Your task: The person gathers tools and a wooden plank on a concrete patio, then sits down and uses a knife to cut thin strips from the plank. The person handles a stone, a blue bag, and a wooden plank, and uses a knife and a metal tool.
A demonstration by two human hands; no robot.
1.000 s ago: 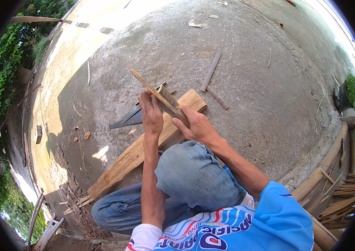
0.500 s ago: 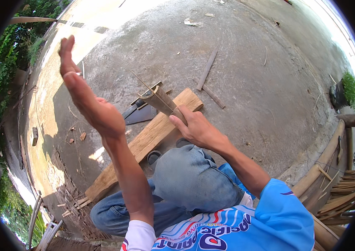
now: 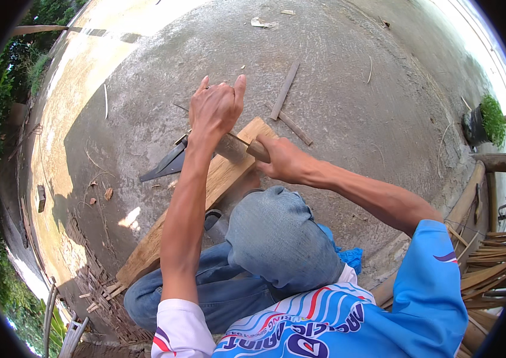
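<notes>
My right hand (image 3: 285, 158) grips the wooden handle (image 3: 259, 150) of a long thin-bladed knife. Its blade (image 3: 181, 107) runs up and leftward, passing under my left hand (image 3: 217, 107). That hand lies over the blade, back toward me, thumb and an outer finger spread; the middle fingers bend away and their tips are hidden. A curved piece of bamboo (image 3: 232, 150) stands beneath the blade, partly covered by my left wrist. The bamboo is over a thick wooden beam (image 3: 172, 224) that slants across the ground by my knees.
A dark handsaw (image 3: 166, 167) lies left of the beam. Two thin wooden strips (image 3: 285, 89) (image 3: 296, 130) lie beyond it on the concrete. At the right are a potted plant (image 3: 485, 122) and stacked split bamboo (image 3: 494, 262). Wood scraps (image 3: 107, 292) lie at lower left.
My left hand has come from raised at the far left, rightward onto the blade over the bamboo. My right hand has shifted slightly right and up, still holding the knife.
</notes>
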